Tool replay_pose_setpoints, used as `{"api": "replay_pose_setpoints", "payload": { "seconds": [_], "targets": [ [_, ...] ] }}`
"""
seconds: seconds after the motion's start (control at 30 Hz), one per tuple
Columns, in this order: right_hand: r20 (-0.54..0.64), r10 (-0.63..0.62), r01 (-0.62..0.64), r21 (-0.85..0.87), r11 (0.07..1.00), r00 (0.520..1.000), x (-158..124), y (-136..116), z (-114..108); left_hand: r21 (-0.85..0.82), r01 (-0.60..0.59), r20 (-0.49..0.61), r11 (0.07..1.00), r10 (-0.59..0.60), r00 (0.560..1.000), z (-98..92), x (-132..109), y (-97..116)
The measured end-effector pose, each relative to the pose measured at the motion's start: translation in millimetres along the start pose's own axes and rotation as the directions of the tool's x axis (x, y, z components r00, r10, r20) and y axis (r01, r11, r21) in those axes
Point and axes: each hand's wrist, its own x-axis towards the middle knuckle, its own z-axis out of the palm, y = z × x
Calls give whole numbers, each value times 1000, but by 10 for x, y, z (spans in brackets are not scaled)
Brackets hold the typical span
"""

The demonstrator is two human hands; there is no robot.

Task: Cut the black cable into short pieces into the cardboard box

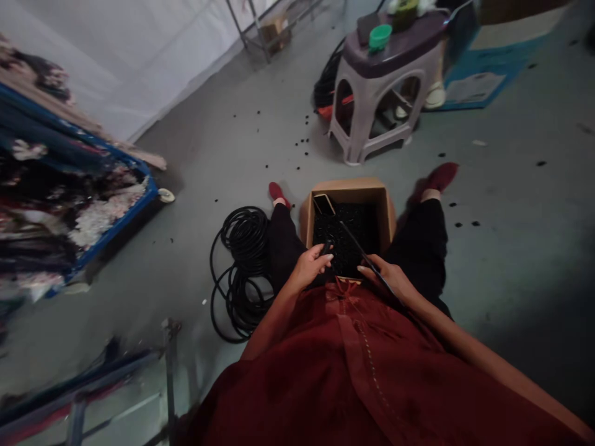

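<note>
the left hand (309, 267) is half curled, seeming to grip a small dark piece (328, 248); the right hand (382, 274) pinches a thin black rod (362, 248), light and springy-looking, best held mid-length, over the cardboard box (346, 192) of black bits (346, 241). a coiled black cable (246, 232) lies left of the box, a plastic stool (353, 133) beyond it.

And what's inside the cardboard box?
Lots of small black pieces fill the cardboard box, with a flat dark rectangle on top; the bottom is hidden beneath them.
</note>
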Motion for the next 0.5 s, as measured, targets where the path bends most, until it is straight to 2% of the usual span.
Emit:
{"api": "replay_pose_setpoints", "payload": {
  "seconds": [0.13,0.3,0.5],
  "targets": [
    [-58,-9,18,164,986,998,86,-155,0,73,-30,12,997,29,1000,23,-9,-19],
    [-90,-37,67,364,929,995,267,-370,-32,263,-21,54,965,7,999,77,-42,18],
    [6,-16,12,404,915,1000,394,-467,-2,372,-60,182,926,-9,983,84,-97,81]
  ]
}}
